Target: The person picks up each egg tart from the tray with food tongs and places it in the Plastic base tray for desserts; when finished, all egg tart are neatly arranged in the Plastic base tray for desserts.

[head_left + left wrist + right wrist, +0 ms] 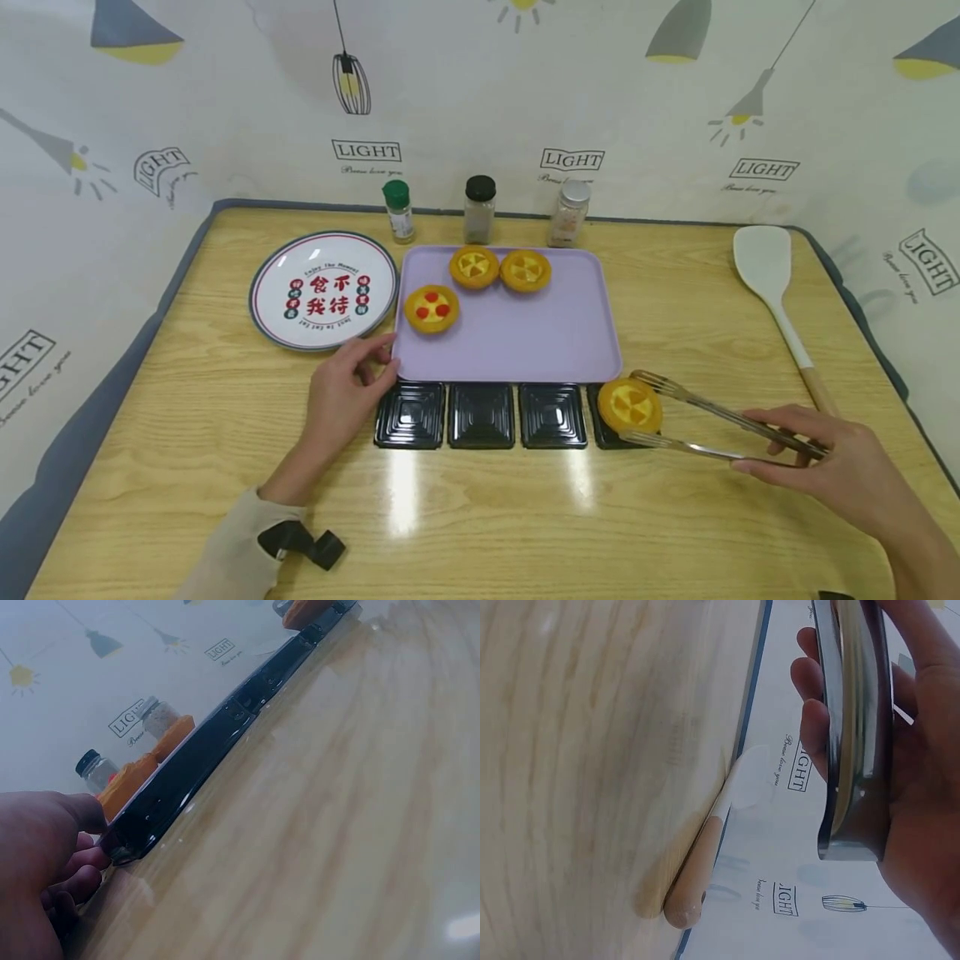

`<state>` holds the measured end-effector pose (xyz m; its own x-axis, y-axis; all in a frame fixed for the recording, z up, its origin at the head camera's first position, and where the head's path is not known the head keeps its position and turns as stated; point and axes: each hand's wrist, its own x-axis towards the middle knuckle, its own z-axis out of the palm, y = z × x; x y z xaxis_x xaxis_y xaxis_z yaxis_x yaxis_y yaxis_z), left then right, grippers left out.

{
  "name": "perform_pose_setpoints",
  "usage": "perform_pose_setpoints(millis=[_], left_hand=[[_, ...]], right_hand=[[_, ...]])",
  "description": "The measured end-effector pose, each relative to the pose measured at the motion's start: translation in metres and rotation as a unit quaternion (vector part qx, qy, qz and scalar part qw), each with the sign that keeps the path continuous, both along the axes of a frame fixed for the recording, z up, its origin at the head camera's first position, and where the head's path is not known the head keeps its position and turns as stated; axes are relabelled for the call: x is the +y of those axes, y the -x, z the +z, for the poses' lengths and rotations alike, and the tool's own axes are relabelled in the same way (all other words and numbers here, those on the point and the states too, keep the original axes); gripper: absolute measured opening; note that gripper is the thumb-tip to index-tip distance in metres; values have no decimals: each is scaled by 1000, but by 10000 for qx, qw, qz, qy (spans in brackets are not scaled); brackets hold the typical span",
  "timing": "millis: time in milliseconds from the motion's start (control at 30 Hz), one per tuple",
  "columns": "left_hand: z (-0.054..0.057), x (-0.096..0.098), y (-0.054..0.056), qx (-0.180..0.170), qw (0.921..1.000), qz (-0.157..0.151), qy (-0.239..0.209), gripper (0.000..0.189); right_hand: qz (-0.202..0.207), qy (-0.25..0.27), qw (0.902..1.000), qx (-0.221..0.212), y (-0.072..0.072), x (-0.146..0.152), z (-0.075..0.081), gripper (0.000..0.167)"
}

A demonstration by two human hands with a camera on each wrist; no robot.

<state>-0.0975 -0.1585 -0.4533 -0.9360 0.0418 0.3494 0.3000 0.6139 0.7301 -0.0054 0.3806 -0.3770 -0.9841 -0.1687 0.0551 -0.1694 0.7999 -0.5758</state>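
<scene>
My right hand (847, 462) grips metal tongs (705, 404), also seen close up as the curved end of the tongs (855, 735) in the right wrist view. Their tips straddle an egg tart (630, 406) with yellow wedges, over the rightmost black square compartment (603, 437). My left hand (348, 383) holds the lower left edge of a lavender tray (517, 350), thumb and fingers curled at its rim. In the left wrist view this hand (45, 862) is right at the end of the black compartment row (180, 787). On the tray lie a red-dotted tart (431, 309) and two yellow-wedged tarts (474, 267).
A white plate with red lettering (322, 325) stands left of the tray. Behind it are a green-capped jar (400, 212), a black-capped jar (480, 210) and a silver-capped jar (570, 215). A white spatula with wooden handle (772, 275) lies at the right, before the printed wall covering.
</scene>
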Motion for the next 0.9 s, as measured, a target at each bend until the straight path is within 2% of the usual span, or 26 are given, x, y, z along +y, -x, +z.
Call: perform_pose_setpoints(millis=[333, 533, 700, 900], left_hand=[[1, -1, -1, -64, 10000, 40, 33, 35], [2, -1, -1, -62, 10000, 41, 46, 35], [2, -2, -1, -24, 10000, 64, 16, 36], [0, -1, -1, -23, 10000, 18, 30, 35]], right_hand=[[1, -101, 9999, -60, 1, 0, 3, 59], [-91, -136, 9997, 206, 11, -11, 19, 62], [-55, -150, 9986, 508, 36, -36, 39, 63], [152, -166, 9966, 790, 82, -68, 47, 58]])
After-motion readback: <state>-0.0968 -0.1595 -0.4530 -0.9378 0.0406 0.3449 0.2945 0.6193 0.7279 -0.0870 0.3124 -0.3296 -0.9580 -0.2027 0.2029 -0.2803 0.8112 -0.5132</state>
